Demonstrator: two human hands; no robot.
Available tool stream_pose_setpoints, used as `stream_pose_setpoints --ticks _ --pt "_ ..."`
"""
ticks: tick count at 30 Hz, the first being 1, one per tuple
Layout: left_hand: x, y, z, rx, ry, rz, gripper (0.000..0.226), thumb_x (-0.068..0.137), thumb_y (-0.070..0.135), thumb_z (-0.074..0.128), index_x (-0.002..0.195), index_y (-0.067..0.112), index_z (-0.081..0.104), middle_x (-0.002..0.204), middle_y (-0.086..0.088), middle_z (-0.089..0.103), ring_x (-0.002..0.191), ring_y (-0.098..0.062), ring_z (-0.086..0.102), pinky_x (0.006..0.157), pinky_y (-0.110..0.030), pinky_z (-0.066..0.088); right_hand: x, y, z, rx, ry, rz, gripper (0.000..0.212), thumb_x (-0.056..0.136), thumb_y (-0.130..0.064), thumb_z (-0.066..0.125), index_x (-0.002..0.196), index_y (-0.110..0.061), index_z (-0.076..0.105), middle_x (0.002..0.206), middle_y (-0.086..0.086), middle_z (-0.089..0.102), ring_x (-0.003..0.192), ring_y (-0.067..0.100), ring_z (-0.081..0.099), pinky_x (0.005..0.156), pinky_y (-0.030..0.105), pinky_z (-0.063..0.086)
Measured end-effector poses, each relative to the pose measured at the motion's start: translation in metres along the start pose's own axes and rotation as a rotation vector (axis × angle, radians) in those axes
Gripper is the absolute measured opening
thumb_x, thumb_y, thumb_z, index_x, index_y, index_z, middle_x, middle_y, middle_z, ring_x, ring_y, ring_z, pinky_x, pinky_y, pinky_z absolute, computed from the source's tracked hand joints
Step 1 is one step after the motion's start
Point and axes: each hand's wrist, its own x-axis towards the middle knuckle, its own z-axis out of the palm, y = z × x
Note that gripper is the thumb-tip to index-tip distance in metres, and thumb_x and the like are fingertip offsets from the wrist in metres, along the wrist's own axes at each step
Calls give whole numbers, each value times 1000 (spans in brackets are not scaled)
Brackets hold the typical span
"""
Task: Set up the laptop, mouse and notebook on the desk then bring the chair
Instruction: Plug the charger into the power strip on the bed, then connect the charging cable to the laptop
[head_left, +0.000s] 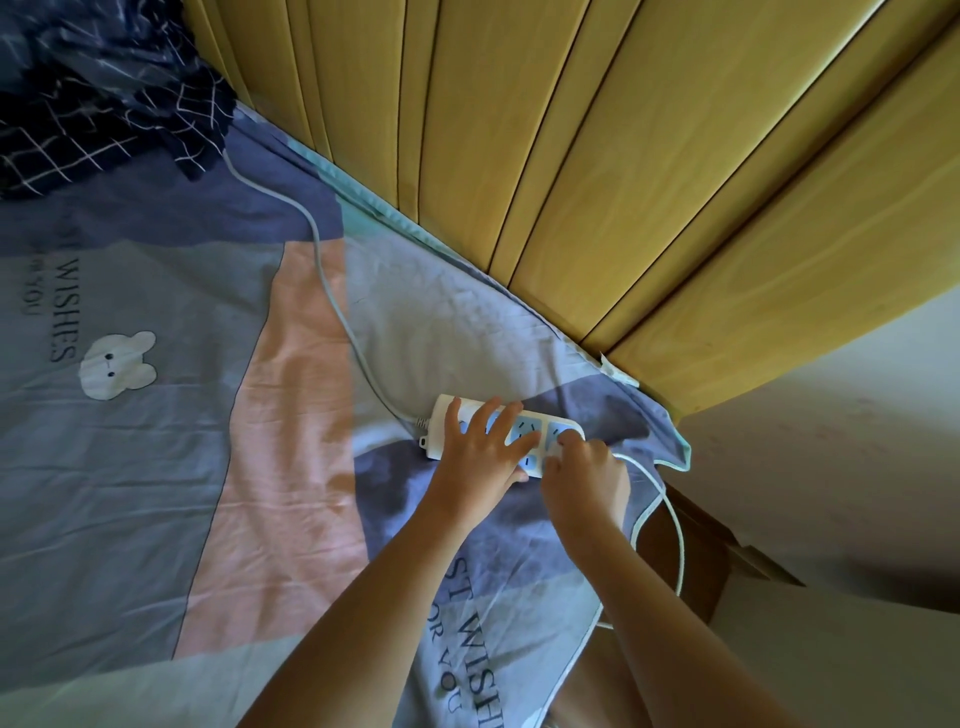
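Note:
A white power strip (530, 431) with pale blue sockets lies on a bed sheet (156, 467) near the bed's corner. My left hand (480, 452) presses flat on the strip, fingers spread, holding it down. My right hand (584, 475) is closed on a white plug (557, 451) at the strip's right end socket. A thin white cable (675, 525) runs from that plug down over the bed edge. No laptop, mouse, notebook or chair is in view.
The strip's own grey cord (332, 296) snakes up the bed under a dark checked blanket (104, 104). A yellow wooden panelled headboard (623, 182) runs diagonally behind. A pale wall (831, 467) and a brown wooden piece (696, 551) lie right.

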Motion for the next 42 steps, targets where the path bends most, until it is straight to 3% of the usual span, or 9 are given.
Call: stream_pose_setpoints --ticks 4,8,11,16,21,25,31,37,42 --pt "-1 -1 -7 -27 41 -16 63 56 49 86 112 28 67 125 0 64 114 -25 61 89 -62 42 -3 6 -6 5 -18 -28 33 94 -23 46 125 -13 50 112 12 60 98 31 61 70 34 44" --pt "-8 12 -29 -212 194 -61 67 79 39 71 137 26 41 136 3 57 128 -18 51 102 -58 33 -25 26 -26 228 6 -81 37 91 -41 54 119 -18 56 107 1 65 92 18 62 65 26 43" --pt "-15 31 -47 -391 284 -27 52 88 31 51 139 25 40 141 5 52 134 -10 39 109 -45 22 -52 48 -37 477 76 -56 21 89 -26 60 110 -23 64 96 -6 68 79 9 60 62 19 44" --pt "-12 57 -72 -626 253 80 41 90 33 51 132 30 47 136 6 56 129 -11 47 99 -52 42 -82 86 -53 865 172 58 21 84 -6 65 87 -25 73 79 -14 72 76 -2 67 63 8 46" --pt "6 139 -107 -784 -2 427 45 95 39 45 136 22 50 137 4 56 129 -11 47 103 -44 39 -104 134 -110 1070 262 15 26 84 4 62 91 -21 68 88 -6 73 79 9 71 75 33 57" --pt "21 214 -126 -851 94 514 36 91 37 55 123 21 61 117 10 67 109 -7 59 96 -54 42 -138 195 -153 713 393 -136 39 87 -3 60 108 -35 52 111 -19 57 83 2 69 68 35 57" --pt "10 341 -155 -719 353 755 30 88 26 66 118 22 68 84 12 66 84 -8 58 100 -35 39 -219 309 -186 268 650 -250 45 82 3 66 118 -23 59 120 -13 59 87 10 66 67 23 53" --pt "-35 459 -148 -511 697 972 33 89 9 67 116 25 59 82 13 67 79 -12 63 93 -40 43 -314 425 -182 40 885 -183 34 79 11 58 102 -9 71 99 3 72 86 17 65 75 29 52" --pt "-76 545 -116 -558 576 1163 40 94 10 57 132 20 49 102 7 71 91 -11 68 94 -43 48 -367 495 -155 -68 907 -196 31 92 1 44 95 -8 73 96 8 73 83 21 69 84 42 52"
